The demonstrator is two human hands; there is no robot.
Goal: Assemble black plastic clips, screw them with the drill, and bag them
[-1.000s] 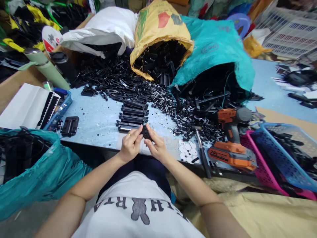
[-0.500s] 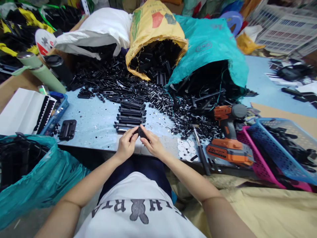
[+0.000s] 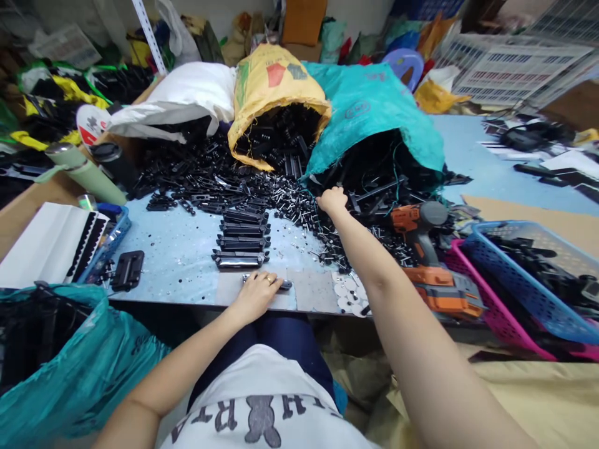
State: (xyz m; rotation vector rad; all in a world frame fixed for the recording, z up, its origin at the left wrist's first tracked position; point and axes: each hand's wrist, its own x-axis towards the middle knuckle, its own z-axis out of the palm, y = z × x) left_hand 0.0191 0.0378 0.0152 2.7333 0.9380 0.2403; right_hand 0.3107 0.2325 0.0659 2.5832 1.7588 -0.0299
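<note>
The blue worktop (image 3: 163,249) carries a row of black parts (image 3: 242,243), loose pins (image 3: 294,204), a yellow sack (image 3: 281,81), a teal sack (image 3: 369,112), a drill (image 3: 420,246) and white discs (image 3: 350,292).

Slim black part (image 3: 285,285), crosswise, half-hidden

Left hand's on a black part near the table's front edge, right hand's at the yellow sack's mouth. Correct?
Not quite: the head view shows the right hand at the mouth of the teal sack, not the yellow one. The left hand is on a black part, as you say.
</note>
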